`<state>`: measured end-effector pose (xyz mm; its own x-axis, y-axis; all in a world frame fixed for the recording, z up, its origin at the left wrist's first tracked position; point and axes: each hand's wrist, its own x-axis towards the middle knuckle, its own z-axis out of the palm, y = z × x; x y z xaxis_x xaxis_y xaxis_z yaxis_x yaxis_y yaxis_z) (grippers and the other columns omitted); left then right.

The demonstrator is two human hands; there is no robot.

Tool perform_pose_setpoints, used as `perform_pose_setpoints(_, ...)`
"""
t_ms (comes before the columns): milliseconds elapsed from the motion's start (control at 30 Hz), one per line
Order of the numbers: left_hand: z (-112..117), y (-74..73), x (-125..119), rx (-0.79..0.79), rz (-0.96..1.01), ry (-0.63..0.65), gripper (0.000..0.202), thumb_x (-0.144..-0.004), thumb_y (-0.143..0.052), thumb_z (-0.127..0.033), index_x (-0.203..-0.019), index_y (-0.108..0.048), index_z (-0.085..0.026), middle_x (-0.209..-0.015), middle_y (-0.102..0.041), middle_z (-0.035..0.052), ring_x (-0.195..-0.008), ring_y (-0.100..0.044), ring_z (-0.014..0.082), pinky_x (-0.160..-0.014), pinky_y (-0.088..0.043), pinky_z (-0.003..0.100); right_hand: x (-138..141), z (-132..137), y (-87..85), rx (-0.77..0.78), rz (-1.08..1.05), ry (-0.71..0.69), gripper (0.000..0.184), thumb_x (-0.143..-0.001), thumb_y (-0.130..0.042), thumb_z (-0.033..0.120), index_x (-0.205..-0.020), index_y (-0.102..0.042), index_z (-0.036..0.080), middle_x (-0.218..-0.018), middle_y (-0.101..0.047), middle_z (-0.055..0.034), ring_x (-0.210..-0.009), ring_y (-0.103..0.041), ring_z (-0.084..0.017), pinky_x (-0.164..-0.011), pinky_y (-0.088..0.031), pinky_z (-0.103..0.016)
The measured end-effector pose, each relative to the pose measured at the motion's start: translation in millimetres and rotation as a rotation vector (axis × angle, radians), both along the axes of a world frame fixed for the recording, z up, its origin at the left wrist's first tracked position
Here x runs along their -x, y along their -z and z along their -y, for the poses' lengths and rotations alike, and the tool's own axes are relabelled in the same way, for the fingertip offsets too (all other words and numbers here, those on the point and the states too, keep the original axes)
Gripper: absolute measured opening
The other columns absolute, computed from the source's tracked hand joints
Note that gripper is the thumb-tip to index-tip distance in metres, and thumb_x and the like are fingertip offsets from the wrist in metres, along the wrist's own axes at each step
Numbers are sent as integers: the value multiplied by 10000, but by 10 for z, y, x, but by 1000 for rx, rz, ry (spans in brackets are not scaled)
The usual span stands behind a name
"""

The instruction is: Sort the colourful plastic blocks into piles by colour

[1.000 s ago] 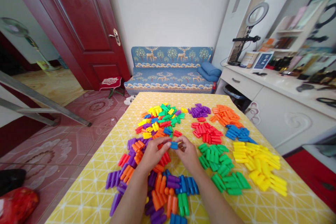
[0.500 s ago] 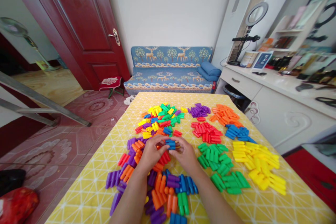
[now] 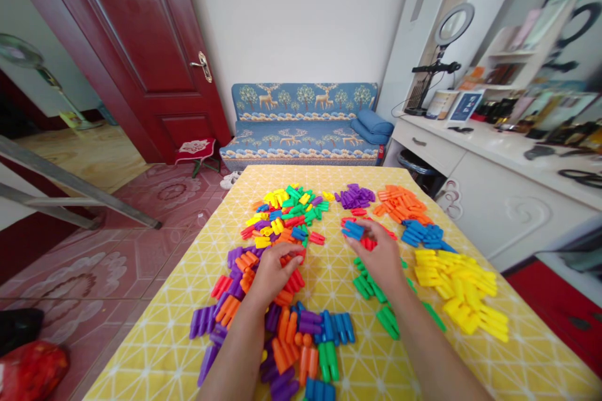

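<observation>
The right hand (image 3: 380, 257) is gripping a blue piece (image 3: 352, 229) between thumb and fingers, holding it in front of the red pile (image 3: 369, 243) on the right side of the yellow-covered table (image 3: 155, 344). The left hand (image 3: 273, 272) is hovering at the mixed pieces (image 3: 246, 261) on the left, its thumb and fingers curling near each other; whether they are pinching anything, I cannot tell. The green pile (image 3: 367, 284) is lying partly hidden by the right forearm (image 3: 418, 319), with the yellow pile (image 3: 463, 291) resting farther right. The blue pile (image 3: 423, 235), orange pile (image 3: 401, 202) and purple pile (image 3: 355, 196) are sitting beyond.
</observation>
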<state>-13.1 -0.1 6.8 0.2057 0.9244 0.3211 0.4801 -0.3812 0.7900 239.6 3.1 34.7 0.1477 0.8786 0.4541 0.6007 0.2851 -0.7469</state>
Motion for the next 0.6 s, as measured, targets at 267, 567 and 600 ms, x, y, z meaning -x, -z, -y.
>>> perform_pose_setpoints(267, 7, 7, -9, 21, -2, 5, 180, -810, -606, -219, -945, -719, -187, -928, -729, 64, -842, -671, 188, -780, -521, 297, -1615, -472, -88, 347, 299, 542, 497, -704, -656, 481, -1067, -647, 141, -944, -692, -161, -841, -648, -305, -670, -464, -376)
perform_pose_setpoints(567, 17, 3, -15, 32, -4, 1, 179, -810, -607, -222, -948, -715, -187, -928, -730, 62, -830, -675, 184, -772, -529, 289, -2084, -554, 180, 565, 572, 616, 548, -768, -557, 559, -1135, -669, 167, -1050, -677, -207, -935, -633, -394, -656, -472, -444)
perform_pose_setpoints(600, 17, 6, -14, 33, -6, 0, 179, -810, -607, -219, -949, -715, -189, -930, -729, 60, -832, -674, 183, -772, -527, 288, -2091, -552, 196, 570, 585, 603, 543, -784, -524, 574, -1119, -683, 177, -1046, -679, -206, -934, -633, -399, -659, -476, -457)
